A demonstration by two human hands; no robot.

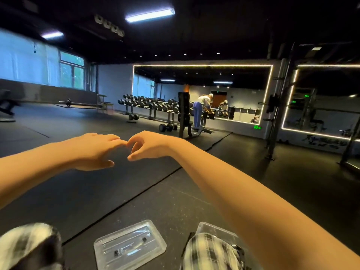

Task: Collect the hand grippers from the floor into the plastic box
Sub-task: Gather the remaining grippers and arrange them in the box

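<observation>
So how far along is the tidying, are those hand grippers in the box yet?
Done: the clear lid is off, lying on the floor beside the plastic box. In hand: nothing; left hand and right hand are raised, empty, touching each other. Left: unclear. No hand grippers show on the floor, and a knee hides most of the box.

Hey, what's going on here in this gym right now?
A person stretches both arms out over the gym floor, the left hand and right hand meeting at the fingertips and holding nothing. A clear plastic lid lies on the floor below them, and the plastic box beside it is mostly hidden behind a plaid-clad knee. Nothing to put in it is plainly in view.
</observation>
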